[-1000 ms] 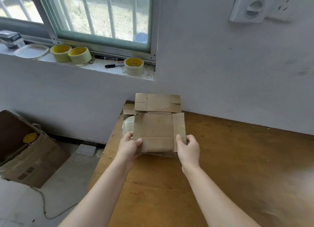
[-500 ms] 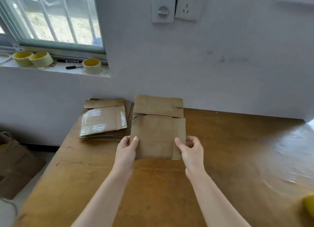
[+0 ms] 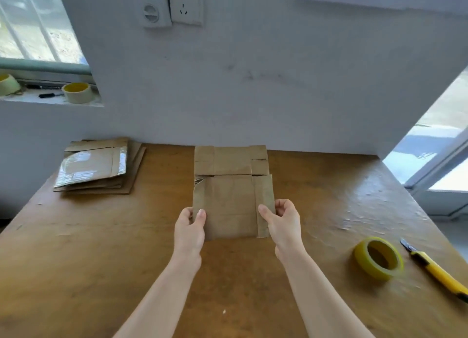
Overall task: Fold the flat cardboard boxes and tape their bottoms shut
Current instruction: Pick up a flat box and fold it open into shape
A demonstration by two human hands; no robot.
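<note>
Both hands grip one flat cardboard box point(image 3: 230, 201) by its near corners, mid-bench point(image 3: 101, 249). L hand point(image 3: 190, 226) pinches the left edge, thumb on top; R hand point(image 3: 283, 221) pinches the right edge, fingers curled behind. Can't tell if the box touches the bench. Stack of flat boxes point(image 3: 101, 165) lies far left, well apart. Yellow tape roll point(image 3: 378, 258) & utility knife point(image 3: 438, 272) sit at right, side by side.

Wooden table point(image 3: 101, 261), glossy brown top, fills foreground. Behind table: pale grey wall point(image 3: 291, 97), faintly scuffed. Above table, on wall: white socket point(image 3: 186, 3), round-dial plate point(image 3: 152, 12) beside it. Up-left of table: barred window point(image 3: 30, 29), pale sill point(image 3: 50, 101). Right of table: glazed door point(image 3: 440, 155), daylight glare on tabletop.
</note>
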